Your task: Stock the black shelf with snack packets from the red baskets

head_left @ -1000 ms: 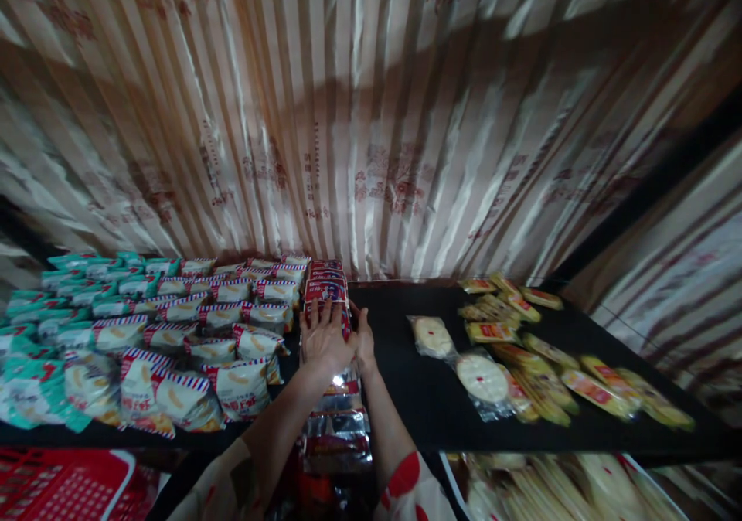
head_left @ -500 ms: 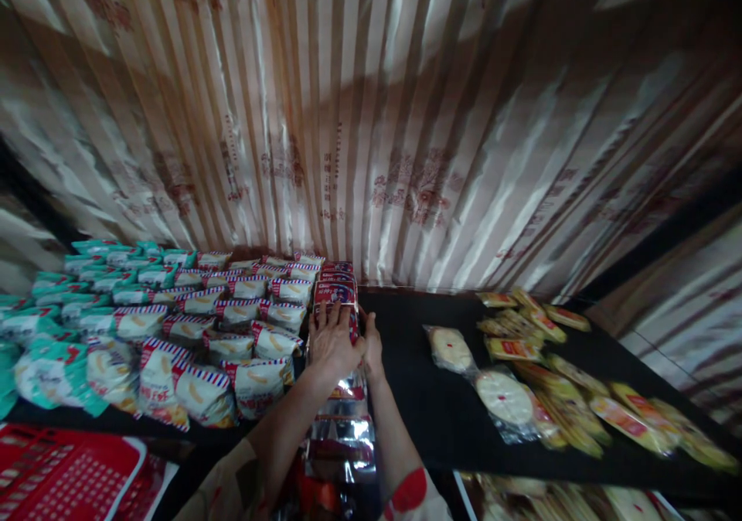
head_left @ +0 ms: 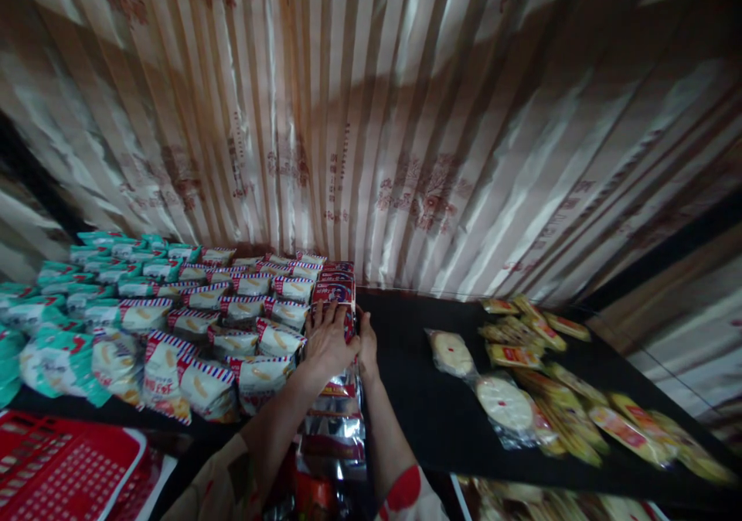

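A row of shiny dark red packets (head_left: 335, 292) runs from the curtain toward me, standing close together. Flat on top of the row lies my left hand (head_left: 328, 345), its fingers spread. My right hand (head_left: 366, 343) rests along the row's right side with fingers stretched out, the thumb side facing up. Both hands touch the packets without gripping one. Nearer to me, below my wrists, the silvery sides of more packets (head_left: 333, 427) show. Immediately left of the row stand white snack bags (head_left: 270, 339) with red and blue stripes.
Teal bags (head_left: 63, 362) fill the far left of the black table (head_left: 399, 397). To the right lie round white cakes (head_left: 504, 401) in clear wrap and yellow packets (head_left: 565, 417). A red basket (head_left: 63, 467) sits at lower left. Behind hangs a pleated, printed curtain (head_left: 371, 158).
The view has shifted slightly. Both hands stay at about the same place on the packet row, and the nearer packets appear a little further left in view.
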Motion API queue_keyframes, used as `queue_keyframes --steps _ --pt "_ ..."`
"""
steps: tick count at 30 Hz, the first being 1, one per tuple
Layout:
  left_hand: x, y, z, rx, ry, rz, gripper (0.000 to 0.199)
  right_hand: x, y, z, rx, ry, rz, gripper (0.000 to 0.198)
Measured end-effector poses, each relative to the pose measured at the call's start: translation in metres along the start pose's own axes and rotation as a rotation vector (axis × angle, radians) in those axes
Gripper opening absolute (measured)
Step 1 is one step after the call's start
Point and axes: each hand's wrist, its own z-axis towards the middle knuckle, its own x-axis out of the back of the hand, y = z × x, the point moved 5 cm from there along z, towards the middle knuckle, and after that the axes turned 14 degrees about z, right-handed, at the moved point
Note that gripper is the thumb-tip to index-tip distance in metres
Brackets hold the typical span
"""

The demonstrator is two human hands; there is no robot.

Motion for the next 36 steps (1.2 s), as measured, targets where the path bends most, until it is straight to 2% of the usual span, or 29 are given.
queue_keyframes --steps 13,20,29,33,36 --pt "0.005 -0.003 0.000 -0.002 0.004 0.018 0.062 0.003 0.004 0.008 0.028 0.049 -0.020 0.068" --pt "0.003 -0.004 0.001 -0.007 -0.019 0.011 0.062 0.004 0.007 0.025 -0.039 0.078 0.044 0.068" --pt "0.002 -0.007 0.001 -0.011 -0.013 0.018 0.063 -0.001 0.015 0.033 -0.066 0.014 0.029 0.071" --pt "0.004 -0.007 0.000 -0.009 -0.026 0.030 0.065 0.007 0.012 0.027 -0.027 0.042 0.109 0.069" --pt "0.006 -0.006 -0.001 -0.020 -0.012 0.027 0.063 0.021 0.013 0.008 -0.021 0.090 0.149 0.069"
